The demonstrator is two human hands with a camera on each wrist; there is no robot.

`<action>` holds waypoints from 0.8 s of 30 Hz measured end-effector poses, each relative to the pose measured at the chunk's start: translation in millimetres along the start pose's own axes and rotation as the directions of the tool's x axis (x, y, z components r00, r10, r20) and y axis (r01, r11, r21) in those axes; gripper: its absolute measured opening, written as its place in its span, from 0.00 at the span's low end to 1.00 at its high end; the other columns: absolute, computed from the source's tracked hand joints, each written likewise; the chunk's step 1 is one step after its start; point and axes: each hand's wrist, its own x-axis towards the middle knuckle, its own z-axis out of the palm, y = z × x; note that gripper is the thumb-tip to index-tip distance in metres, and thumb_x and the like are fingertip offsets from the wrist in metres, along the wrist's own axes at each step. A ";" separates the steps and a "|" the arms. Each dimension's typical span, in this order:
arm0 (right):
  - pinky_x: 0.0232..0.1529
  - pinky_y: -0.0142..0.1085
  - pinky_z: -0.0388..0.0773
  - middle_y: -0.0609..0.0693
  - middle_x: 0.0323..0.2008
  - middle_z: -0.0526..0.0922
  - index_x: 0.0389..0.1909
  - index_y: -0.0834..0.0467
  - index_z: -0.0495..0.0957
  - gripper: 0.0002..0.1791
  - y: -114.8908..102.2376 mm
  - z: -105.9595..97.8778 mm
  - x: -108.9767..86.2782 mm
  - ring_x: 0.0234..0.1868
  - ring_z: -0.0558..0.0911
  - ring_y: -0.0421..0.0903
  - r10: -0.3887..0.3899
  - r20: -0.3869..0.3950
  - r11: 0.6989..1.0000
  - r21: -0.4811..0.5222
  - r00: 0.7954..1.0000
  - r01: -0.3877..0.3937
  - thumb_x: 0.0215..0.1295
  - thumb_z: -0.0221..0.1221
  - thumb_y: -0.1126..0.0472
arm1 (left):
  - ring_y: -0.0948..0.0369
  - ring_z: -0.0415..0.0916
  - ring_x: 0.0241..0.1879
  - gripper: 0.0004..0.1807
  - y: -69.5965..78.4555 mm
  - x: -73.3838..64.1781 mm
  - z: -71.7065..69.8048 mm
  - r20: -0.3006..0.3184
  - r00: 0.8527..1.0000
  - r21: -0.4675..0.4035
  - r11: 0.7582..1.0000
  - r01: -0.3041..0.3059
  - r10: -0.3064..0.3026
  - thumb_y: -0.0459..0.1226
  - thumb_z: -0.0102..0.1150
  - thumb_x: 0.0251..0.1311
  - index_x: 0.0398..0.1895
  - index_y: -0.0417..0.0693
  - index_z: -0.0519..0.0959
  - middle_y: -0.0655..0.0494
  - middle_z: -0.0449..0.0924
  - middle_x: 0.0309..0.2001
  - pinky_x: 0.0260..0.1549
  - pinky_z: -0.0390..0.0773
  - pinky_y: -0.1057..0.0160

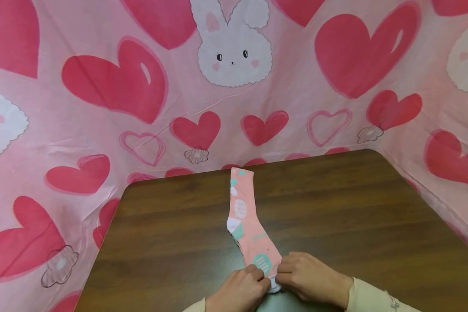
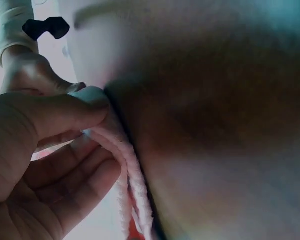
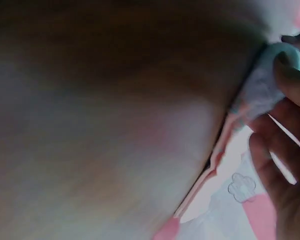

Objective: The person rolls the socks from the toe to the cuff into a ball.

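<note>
A pink sock [image 1: 247, 208] with green and white patches lies lengthwise on the brown table, its cuff toward the far edge and its white toe toward me. At the toe end, my left hand [image 1: 239, 289] pinches the left side between thumb and fingers. My right hand [image 1: 312, 277] pinches the right side of the same end, close beside the left. In the left wrist view, the sock's layered edge [image 2: 132, 175] runs down from under the thumb. The right wrist view shows the pale toe [image 3: 265, 85] held under the right thumb, slightly raised at its tip.
The wood-grain table [image 1: 355, 216] has rounded far corners. Behind it and along both sides hangs a pink cloth [image 1: 226, 99] printed with hearts and rabbit faces, close against the table's far edge.
</note>
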 end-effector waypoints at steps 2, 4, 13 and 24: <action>0.34 0.22 0.68 0.35 0.29 0.71 0.30 0.46 0.77 0.09 0.9 -1.0 -0.2 0.30 0.68 0.32 0.053 -0.001 0.996 0.071 0.999 -0.053 0.61 0.68 0.60 | 0.69 0.64 0.24 0.12 -0.3 -1.5 0.2 -0.005 1.000 -0.075 0.997 0.028 -0.028 0.32 0.68 0.54 0.22 0.53 0.75 0.64 0.66 0.22 0.19 0.58 0.78; 0.36 0.20 0.68 0.36 0.32 0.71 0.34 0.46 0.78 0.08 2.1 -1.9 -0.3 0.31 0.68 0.31 0.095 -0.006 0.986 0.135 0.995 -0.094 0.61 0.69 0.60 | 0.69 0.67 0.26 0.10 -1.1 -3.1 0.3 -0.010 0.998 -0.142 0.988 0.063 -0.065 0.32 0.69 0.55 0.25 0.52 0.77 0.63 0.70 0.25 0.23 0.63 0.79; 0.32 0.18 0.66 0.32 0.29 0.71 0.35 0.45 0.76 0.06 10.1 -5.8 3.8 0.29 0.68 0.27 0.356 0.108 0.832 0.415 0.928 -0.368 0.70 0.63 0.59 | 0.74 0.68 0.29 0.08 -10.7 -4.5 1.2 0.057 0.943 -0.473 0.823 0.316 -0.329 0.34 0.70 0.59 0.34 0.50 0.77 0.67 0.75 0.29 0.31 0.67 0.80; 0.19 0.24 0.65 0.31 0.18 0.68 0.26 0.49 0.77 0.11 23.2 4.8 25.4 0.18 0.65 0.27 0.527 0.236 0.680 0.459 0.816 -0.572 0.69 0.63 0.62 | 0.74 0.69 0.26 0.17 -21.5 -2.5 4.6 0.165 0.827 -0.663 0.561 0.496 -0.537 0.29 0.72 0.54 0.41 0.49 0.73 0.65 0.75 0.29 0.27 0.72 0.73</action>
